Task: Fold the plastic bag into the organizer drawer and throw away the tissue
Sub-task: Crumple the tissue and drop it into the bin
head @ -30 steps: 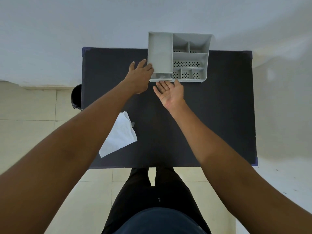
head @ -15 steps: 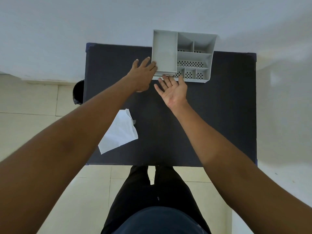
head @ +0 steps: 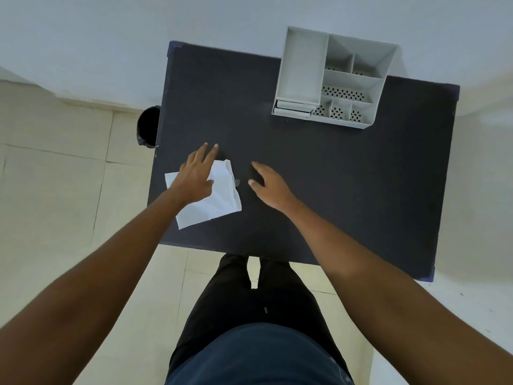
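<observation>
Left hand (head: 195,176) fingers (head: 210,151) spread over tissue (head: 219,195); right hand (head: 270,184) empty.

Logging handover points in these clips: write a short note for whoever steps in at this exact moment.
Left hand: open, fingers spread, over the tissue, not yet gripping it.
Right hand: open, empty, beside the tissue over the table.
Organizer: at the table's far right; its drawer looks pushed in. The plastic bag is not visible, presumably inside.
Bin: on the floor off the table's left edge.
Done: the bag step, apparently.
Left: pick up the tissue and drop it in the bin.
</observation>
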